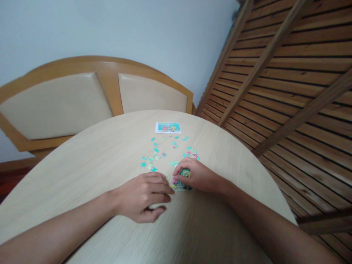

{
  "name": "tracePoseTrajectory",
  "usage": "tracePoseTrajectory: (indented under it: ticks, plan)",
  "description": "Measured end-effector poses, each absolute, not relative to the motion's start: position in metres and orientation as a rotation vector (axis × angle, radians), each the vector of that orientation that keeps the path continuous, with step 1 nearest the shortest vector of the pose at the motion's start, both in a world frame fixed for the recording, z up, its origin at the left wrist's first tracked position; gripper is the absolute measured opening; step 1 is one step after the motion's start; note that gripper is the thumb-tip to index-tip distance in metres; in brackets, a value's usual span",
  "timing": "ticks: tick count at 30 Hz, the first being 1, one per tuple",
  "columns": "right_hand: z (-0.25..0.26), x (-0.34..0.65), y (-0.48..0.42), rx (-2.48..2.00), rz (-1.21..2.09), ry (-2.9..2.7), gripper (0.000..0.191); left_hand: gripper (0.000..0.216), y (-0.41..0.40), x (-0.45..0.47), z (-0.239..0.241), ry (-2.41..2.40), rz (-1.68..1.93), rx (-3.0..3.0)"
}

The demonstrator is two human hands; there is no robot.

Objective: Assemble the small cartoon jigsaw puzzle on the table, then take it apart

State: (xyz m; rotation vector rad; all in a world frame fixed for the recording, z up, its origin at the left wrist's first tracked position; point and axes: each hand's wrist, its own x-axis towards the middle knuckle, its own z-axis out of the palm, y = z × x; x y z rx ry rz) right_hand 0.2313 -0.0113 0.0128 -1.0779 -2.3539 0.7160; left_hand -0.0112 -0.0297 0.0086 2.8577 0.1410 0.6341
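Note:
A partly joined jigsaw puzzle (180, 185) with yellow, pink and green cartoon figures lies flat on the round table. Over its upper part is my right hand (198, 173), thumb and forefinger pinched at a puzzle piece (174, 180) by the left edge; the fingers partly cover that piece. My left hand (145, 196) rests palm down just left of the puzzle, fingers apart and nothing in them. Its fingertips come close to the puzzle's left edge. Loose teal puzzle pieces (154, 169) lie beyond my left hand, and more pink and teal pieces (189, 152) beyond my right.
A picture card (168, 128) with cartoon figures lies toward the far side of the pale wooden table (90, 157). Behind the table stands a padded wooden bench back (112, 88) against the wall. Slatted wooden panels (275, 91) rise on the right.

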Motion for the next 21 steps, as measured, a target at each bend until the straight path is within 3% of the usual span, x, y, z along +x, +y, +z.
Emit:
tracePoseTrajectory:
  ticks: [14, 21]
  plan:
    - [0.016, 0.244, -0.003, -1.15, 0.487, -2.349, 0.009, 0.02, -0.03, -0.012, 0.01, 0.182, 0.602, 2.841]
    - [0.019, 0.293, 0.022, -1.604, 0.191, -2.064, 0.017, 0.041, -0.028, -0.014, 0.008, 0.343, 0.555, 2.869]
